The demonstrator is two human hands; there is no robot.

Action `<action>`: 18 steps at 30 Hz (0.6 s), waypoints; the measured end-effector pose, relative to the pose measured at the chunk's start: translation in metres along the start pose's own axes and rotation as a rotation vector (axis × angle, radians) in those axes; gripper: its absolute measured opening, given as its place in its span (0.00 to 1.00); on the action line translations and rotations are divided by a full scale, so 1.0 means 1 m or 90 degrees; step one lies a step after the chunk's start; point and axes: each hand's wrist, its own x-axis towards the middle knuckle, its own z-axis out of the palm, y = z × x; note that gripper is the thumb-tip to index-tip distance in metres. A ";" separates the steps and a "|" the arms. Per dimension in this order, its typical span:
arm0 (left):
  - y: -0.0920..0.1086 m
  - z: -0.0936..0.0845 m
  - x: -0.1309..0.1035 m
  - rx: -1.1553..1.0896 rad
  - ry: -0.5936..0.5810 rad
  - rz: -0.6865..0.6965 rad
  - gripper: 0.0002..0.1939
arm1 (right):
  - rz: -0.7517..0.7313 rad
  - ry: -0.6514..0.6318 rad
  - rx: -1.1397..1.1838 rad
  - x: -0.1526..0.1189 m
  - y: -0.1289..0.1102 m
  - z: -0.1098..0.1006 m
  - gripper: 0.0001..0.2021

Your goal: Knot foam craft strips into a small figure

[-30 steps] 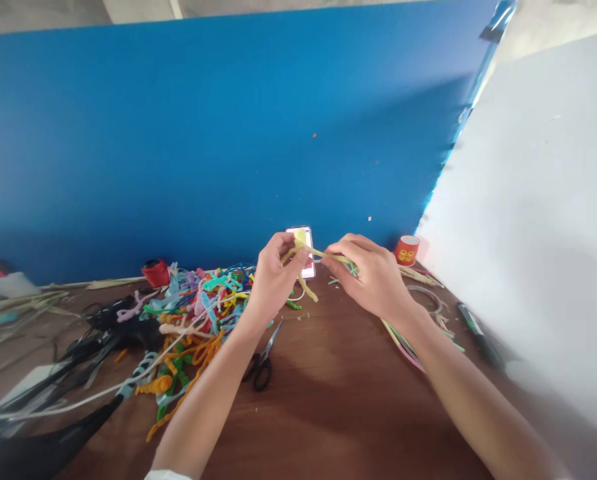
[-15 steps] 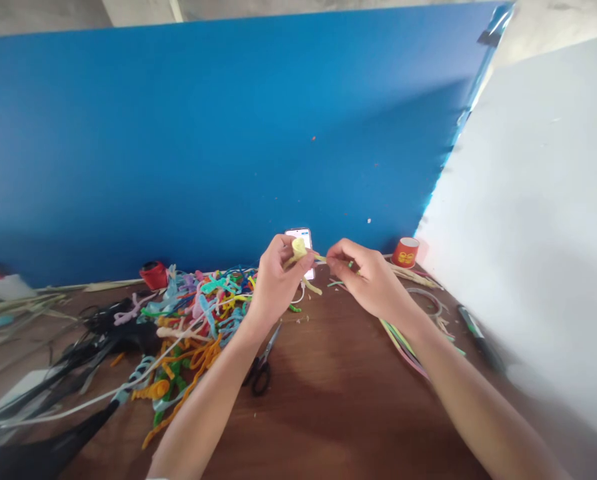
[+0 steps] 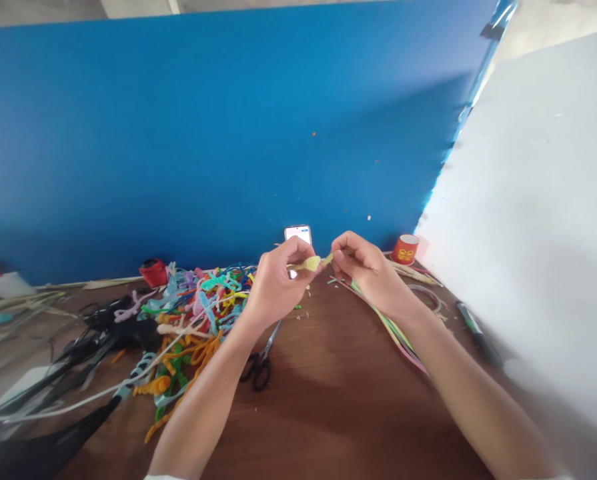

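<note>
A small pale yellow coiled piece (image 3: 312, 264) is pinched between the thumb and fingers of my left hand (image 3: 281, 280). From it a short yellow strip (image 3: 327, 259) runs right to my right hand (image 3: 362, 268), whose thumb and fingertips are closed on its end. Both hands are raised over the far part of the brown table (image 3: 328, 380). Behind my left hand stands a lit phone (image 3: 298, 233), partly covered by the fingers. Black-handled scissors (image 3: 261, 367) lie on the table beside my left forearm.
A heap of colourful fuzzy stems (image 3: 213, 300) and a red roll (image 3: 154, 273) lie left. Black straps (image 3: 98, 347) and a white cable are farther left. To the right are a red paper cup (image 3: 405, 249), long pastel strips (image 3: 398, 337) and a marker (image 3: 478, 333). A blue partition (image 3: 228, 133) stands behind.
The yellow piece has been turned and lowered slightly, now lying on its side between my hands. My left fingers have shifted over it and now cover more of the phone.
</note>
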 end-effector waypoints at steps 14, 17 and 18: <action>0.000 -0.001 0.003 -0.319 -0.060 -0.182 0.19 | -0.513 0.060 -0.747 0.000 -0.009 -0.017 0.10; -0.006 0.000 0.004 -0.298 -0.053 -0.172 0.19 | -0.550 0.044 -0.814 -0.001 -0.009 -0.017 0.09; -0.007 0.001 0.004 -0.280 -0.050 -0.162 0.19 | -0.545 0.031 -0.820 -0.001 -0.008 -0.016 0.09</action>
